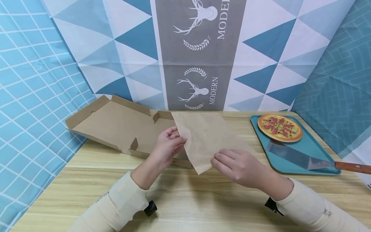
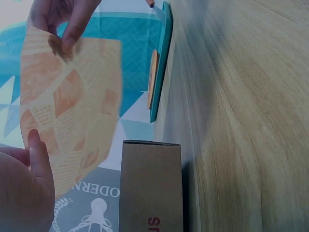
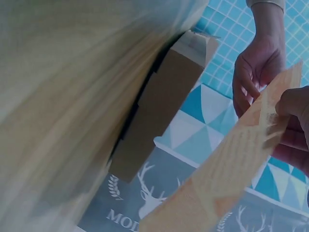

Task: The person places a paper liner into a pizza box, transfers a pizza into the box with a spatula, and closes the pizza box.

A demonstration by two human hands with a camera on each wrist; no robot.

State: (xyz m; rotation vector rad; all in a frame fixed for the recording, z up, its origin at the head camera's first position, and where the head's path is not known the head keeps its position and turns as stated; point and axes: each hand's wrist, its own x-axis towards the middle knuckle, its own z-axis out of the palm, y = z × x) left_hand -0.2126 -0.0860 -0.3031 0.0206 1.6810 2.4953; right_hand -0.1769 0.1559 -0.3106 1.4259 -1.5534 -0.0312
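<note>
A sheet of brown food paper (image 1: pixel 213 138) is held up between both hands, in front of an open cardboard pizza box (image 1: pixel 116 122). My left hand (image 1: pixel 169 145) pinches the sheet's left edge between thumb and fingers. The right hand (image 1: pixel 239 167) grips its near right edge. Orange-red print and small lettering show on the underside of the paper (image 2: pixel 82 101) in the left wrist view. From the right wrist, the same paper (image 3: pixel 231 164) appears tilted, its corner between the right thumb and fingers. The sheet overlaps the right part of the box in the head view.
On the right, a teal tray (image 1: pixel 307 141) bears a pizza (image 1: pixel 279 128) on a round orange-rimmed plate. A metal spatula (image 1: pixel 301 158) with a wooden handle lies across the tray, its handle past the edge. Patterned cloth (image 1: pixel 200 54) hangs behind the wooden table (image 1: pixel 179 199).
</note>
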